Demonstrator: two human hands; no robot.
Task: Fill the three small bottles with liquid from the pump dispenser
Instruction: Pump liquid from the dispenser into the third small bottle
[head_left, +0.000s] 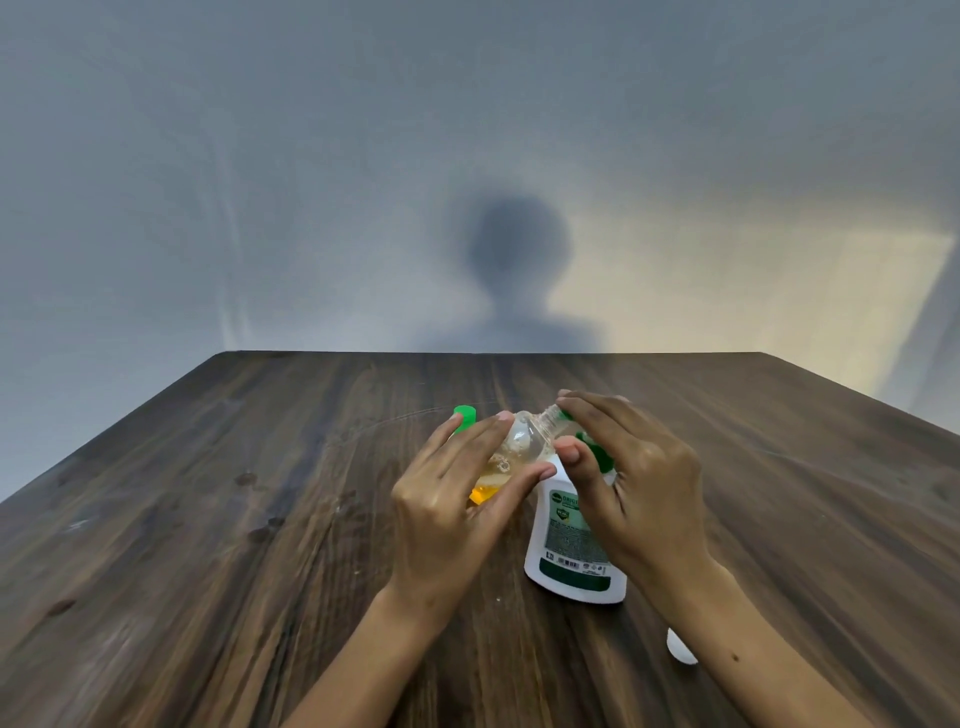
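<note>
Left hand has its grip around a small clear bottle, held tilted, neck up and to the right, clear of the table. Orange-yellow liquid pools at its low end; looks well under full, with bubbles above it.

Right hand is over the green pump head of the white pump dispenser, fingertips at the bottle's neck, thumb beside it. Can't tell if that grip is pressing the pump or just steadying the nozzle. Fingers look fairly straight, nothing visibly clasped.

Step in hand, my read: dosing this bottle from the nozzle. To do it well:
- keep the bottle mouth touching or directly under the nozzle outlet
- slow, full pump strokes; the foam suggests fast strokes trap air
- dispenser isn't braced, so press straight down or it tips

Around:
- a green cap shows just behind the left-hand fingers; whether it sits on another bottle is hidden
- small white object on the table by the right forearm, can't identify it
- third bottle not visible

Obstruction: right hand hides the nozzle-to-mouth alignment, so a miss would spill unseen.
</note>
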